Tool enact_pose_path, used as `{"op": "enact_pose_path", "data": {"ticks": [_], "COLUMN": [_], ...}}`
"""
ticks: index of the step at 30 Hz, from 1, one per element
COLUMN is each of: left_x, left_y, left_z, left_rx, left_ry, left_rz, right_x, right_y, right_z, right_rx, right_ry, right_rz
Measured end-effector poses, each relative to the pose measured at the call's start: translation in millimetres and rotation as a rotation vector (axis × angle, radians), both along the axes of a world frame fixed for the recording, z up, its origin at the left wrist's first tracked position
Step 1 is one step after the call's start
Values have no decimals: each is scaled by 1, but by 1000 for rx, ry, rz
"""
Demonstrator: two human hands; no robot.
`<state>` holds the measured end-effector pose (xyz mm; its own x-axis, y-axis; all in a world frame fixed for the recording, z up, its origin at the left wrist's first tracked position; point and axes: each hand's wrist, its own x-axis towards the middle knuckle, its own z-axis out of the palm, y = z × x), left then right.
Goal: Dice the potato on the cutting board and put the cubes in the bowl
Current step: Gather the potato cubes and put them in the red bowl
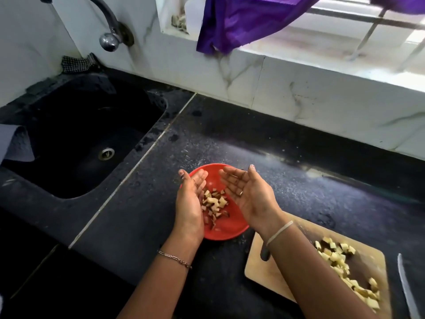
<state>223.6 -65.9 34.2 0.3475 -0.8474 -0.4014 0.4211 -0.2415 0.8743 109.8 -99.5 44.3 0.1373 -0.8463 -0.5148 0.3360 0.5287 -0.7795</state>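
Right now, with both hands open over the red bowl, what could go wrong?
1. The left hand and right hand are open above the red bowl. The left one is over the rim, so dropped cubes might land on the counter.
2. Many potato cubes lie on the cutting board, and the knife lies just right of it. A careless reach back for them could brush the blade.

A black sink (76, 134) lies left, a tap (108, 26) far above it; a purple cloth (241, 21) hangs far, right of the tap.
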Motion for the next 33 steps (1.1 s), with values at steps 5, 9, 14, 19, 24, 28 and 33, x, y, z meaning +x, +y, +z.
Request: {"op": "enact_pose_path", "data": {"ticks": [5, 9, 14, 19, 24, 28, 33], "left_x": [-21, -59, -114, -157, -181, -186, -186], "left_y": [-1, 5, 28, 52, 63, 68, 68], "left_z": [14, 21, 22, 16, 2, -15, -28], "left_rx": [-58, -103, -145, -121, -69, -95, -163], "left_ry": [-6, 4, 47, 24, 1, -151, -329], "left_rz": [-93, -152, -304, -467, -538, -573, -571], "right_x": [-18, -44, -96, -158, -206, -228, -230], "right_y": [12, 30, 64, 102, 136, 162, 180], "right_z": [16, 26, 28, 24, 1, -38, -66], "right_rx": [56, 30, 9, -36, -161, -440, -614], "right_ry": [-184, -221, -243, -166, 177, 774, 1217], "right_rz": [-94, -177, -269, -373, -477, -323, 33]}}
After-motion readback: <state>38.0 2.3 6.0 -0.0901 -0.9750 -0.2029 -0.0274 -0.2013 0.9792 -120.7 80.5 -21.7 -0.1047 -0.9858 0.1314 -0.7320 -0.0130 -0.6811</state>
